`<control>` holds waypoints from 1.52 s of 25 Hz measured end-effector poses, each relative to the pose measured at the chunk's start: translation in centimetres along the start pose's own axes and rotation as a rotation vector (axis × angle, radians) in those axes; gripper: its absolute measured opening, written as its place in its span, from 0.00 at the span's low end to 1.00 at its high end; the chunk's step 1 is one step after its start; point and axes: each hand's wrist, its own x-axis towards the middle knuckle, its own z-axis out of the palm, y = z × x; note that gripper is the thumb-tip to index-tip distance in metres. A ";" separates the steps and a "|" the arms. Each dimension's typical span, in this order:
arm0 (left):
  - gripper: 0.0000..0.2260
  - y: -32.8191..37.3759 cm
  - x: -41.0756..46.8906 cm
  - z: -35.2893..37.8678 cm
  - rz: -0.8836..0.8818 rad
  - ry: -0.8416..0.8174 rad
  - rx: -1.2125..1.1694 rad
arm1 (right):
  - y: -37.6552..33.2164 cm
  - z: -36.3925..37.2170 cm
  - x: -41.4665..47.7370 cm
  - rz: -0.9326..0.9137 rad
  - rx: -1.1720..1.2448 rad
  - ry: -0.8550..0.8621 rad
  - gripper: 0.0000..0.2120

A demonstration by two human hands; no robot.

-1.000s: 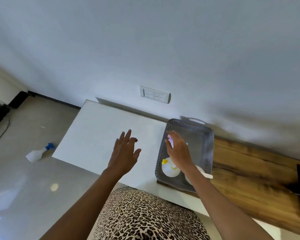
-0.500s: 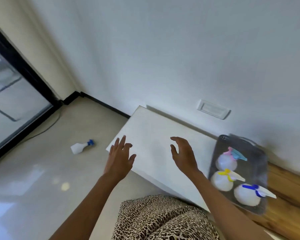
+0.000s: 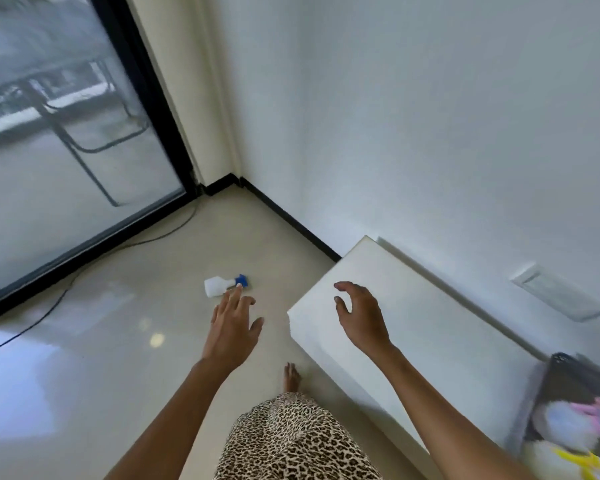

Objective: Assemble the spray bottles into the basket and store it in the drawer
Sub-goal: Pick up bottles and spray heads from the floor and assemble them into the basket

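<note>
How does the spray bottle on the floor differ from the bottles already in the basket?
The blue-capped bottle lies on its side on the floor, out in the open; the pink-capped bottle and yellow-capped bottle sit inside the basket on the white cabinet top. Its trigger head is blue; theirs are pink and yellow. It looks sharp; they are blurred at the frame edge. All have white bodies.

We see two bare forearms w/ no sleeves, no watch, no rings or bracelets that we can make out. Left hand (image 3: 232, 336) and right hand (image 3: 362, 318) are both bare, no gloves. Below them, near the bottom edge, a leopard-print garment (image 3: 293, 441), tan w/ black and brown spots, covers the lap/legs. One bare foot (image 3: 291, 377) shows just beyond its hem, no shoe or sock.
</note>
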 end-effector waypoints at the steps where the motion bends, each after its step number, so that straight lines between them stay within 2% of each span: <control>1: 0.18 -1.1 1.1 -0.5 -0.025 -0.004 -0.001 | -0.9 1.2 1.4 -0.007 0.005 -0.015 0.13; 6: 0.19 -8.2 8.0 -3.2 -0.182 -0.070 -0.014 | -5.8 8.1 10.1 -0.009 0.019 -0.151 0.12; 12: 0.20 -14.7 15.5 -4.7 -0.290 -0.164 -0.056 | -9.2 15.4 18.5 0.031 -0.033 -0.293 0.13; 15: 0.20 -18.7 20.9 -4.5 -0.266 -0.231 -0.051 | -10.3 19.7 22.7 0.072 -0.068 -0.357 0.14; 19: 0.20 -24.0 27.9 -2.3 -0.194 -0.352 -0.005 | -9.8 25.3 27.7 0.166 -0.106 -0.353 0.13; 23: 0.21 -31.1 35.5 3.7 -0.157 -0.489 0.067 | -6.0 34.0 32.4 0.283 -0.117 -0.374 0.13; 26: 0.21 -35.9 39.3 9.7 -0.176 -0.531 0.080 | -1.9 40.9 34.8 0.357 -0.100 -0.433 0.13; 31: 0.24 -44.4 44.1 24.1 -0.280 -0.564 0.086 | 9.6 55.5 38.8 0.465 -0.089 -0.535 0.13; 34: 0.30 -48.2 46.0 30.9 -0.302 -0.584 0.150 | 15.6 61.7 40.7 0.526 -0.080 -0.519 0.13; 38: 0.41 -52.3 47.1 36.8 -0.230 -0.573 0.299 | 20.7 67.5 41.7 0.566 -0.092 -0.493 0.14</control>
